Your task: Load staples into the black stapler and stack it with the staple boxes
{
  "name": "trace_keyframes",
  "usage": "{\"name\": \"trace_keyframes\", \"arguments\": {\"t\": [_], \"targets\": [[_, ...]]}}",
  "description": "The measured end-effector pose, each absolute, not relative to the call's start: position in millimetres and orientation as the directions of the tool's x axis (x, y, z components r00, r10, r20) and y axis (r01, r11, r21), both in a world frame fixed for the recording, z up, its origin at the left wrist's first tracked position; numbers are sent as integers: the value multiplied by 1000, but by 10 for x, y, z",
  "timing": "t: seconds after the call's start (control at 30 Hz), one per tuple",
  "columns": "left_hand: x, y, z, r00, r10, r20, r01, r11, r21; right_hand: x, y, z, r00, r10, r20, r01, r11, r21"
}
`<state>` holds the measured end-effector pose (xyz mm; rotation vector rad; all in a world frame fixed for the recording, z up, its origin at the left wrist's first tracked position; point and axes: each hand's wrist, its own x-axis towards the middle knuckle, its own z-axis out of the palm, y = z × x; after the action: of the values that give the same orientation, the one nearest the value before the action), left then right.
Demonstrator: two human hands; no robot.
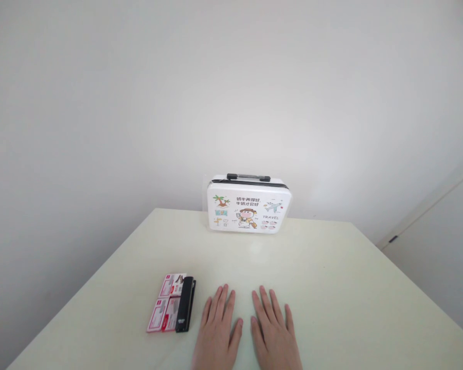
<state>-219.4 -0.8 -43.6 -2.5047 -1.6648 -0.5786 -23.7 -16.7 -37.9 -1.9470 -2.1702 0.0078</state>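
Looking down at both hands first: my left hand (217, 329) and right hand (274, 331) lie flat, palms down, fingers spread loosely on the desk (332, 288), holding nothing. They sit near each other with a narrow gap between, and the wrists are cut off by the bottom edge of the frame.

Just beside the left hand, not touching it, there's a black stapler (185, 304), long and boxy with a matte plastic look, lying lengthwise. It rests against or partly over some small pink and white cardboard boxes (165, 304), flat and rectangular; the print on them is too small for me to read, and I can't tell exactly how many there are.

The desk is smooth, pale cream, faintly glossy. Well away at its far edge, against the plain white wall (139, 103), stands a little white suitcase-shaped case (249, 204), rounded corners, shiny hard shell, dark handle on top, cartoon prints and the word TRAVEL on its face.
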Motion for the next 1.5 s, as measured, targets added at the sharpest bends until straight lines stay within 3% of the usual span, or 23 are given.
{"name": "trace_keyframes", "arguments": {"t": [0.73, 1.5], "targets": [[-2195, -18, -434, 344, 874, 344, 911, -399, 104, -211, -166, -416, -100, 979, 179, 971, 135, -197], [-2197, -11, -441, 339, 872, 353, 899, -411, 151, -207, -167, -418, -97, 979, 178, 968, 135, -213]]}}
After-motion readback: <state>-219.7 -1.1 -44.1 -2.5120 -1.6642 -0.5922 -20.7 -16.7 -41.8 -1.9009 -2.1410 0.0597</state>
